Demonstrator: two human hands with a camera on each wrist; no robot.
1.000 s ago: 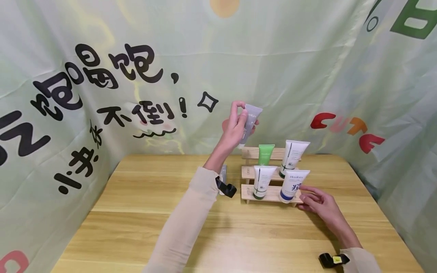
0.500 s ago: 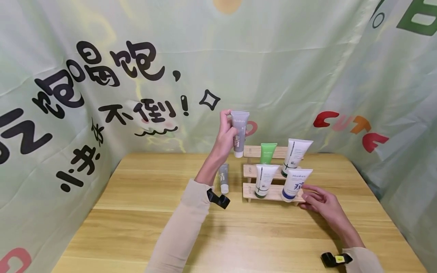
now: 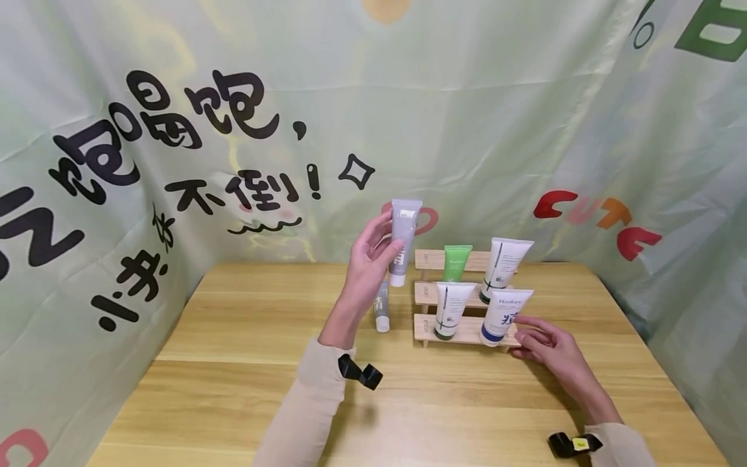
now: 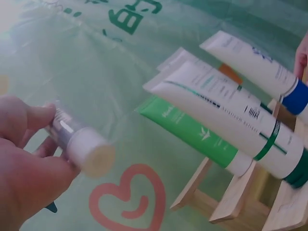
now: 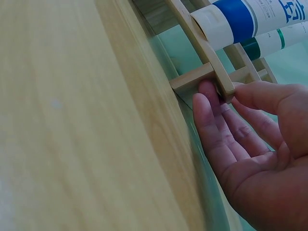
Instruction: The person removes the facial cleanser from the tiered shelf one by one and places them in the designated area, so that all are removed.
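Observation:
My left hand (image 3: 373, 256) grips a grey squeeze tube (image 3: 405, 230) with a white cap, held cap down in the air left of the rack. In the left wrist view the tube's cap (image 4: 91, 151) points toward the camera. On the stepped wooden rack (image 3: 426, 295) stand a green tube (image 3: 457, 263), two white tubes with dark green caps (image 3: 505, 263) and a white tube with a blue cap (image 3: 506, 314). At the lowest shelf's right end, my right hand (image 3: 551, 347) pinches the edge (image 5: 221, 84) between thumb and fingers.
A second grey tube (image 3: 382, 310) is on the table left of the rack, partly hidden by my left wrist. The wooden table (image 3: 245, 363) meets a printed fabric backdrop (image 3: 467, 130) behind and at both sides.
My left hand has moved left and down with the grey tube, which turned from tilted to nearly upright. The second grey tube shows more now. My right hand stays at the rack.

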